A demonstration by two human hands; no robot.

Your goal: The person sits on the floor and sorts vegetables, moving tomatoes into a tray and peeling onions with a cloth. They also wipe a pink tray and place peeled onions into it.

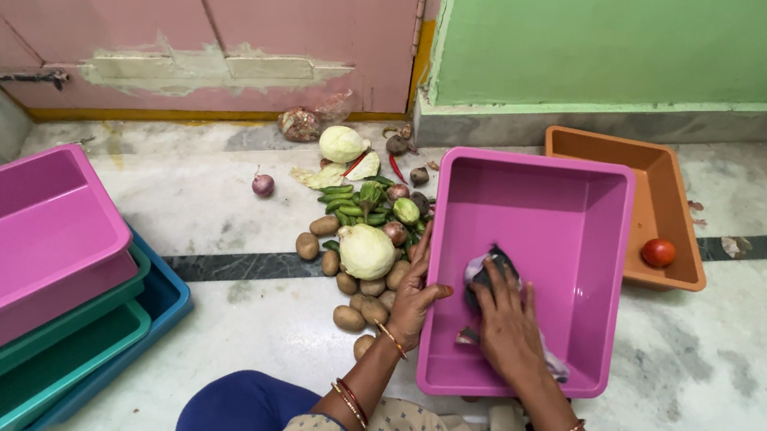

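A pink plastic tub point(594, 200) sits on the floor in front of me. My left hand point(415, 295) grips its left rim, thumb hooked inside. My right hand point(507, 324) is inside the tub, pressing a grey and white cloth point(492, 267) against the bottom. A second bit of the cloth shows by my wrist. Both wrists wear bangles.
A heap of vegetables point(366, 242) lies left of the tub: potatoes, two cabbages, green chillies, onions. An orange tub point(678, 213) behind on the right holds a tomato point(658, 252). Stacked pink, green and blue tubs point(24, 292) stand at left. A pink door and green wall close the back.
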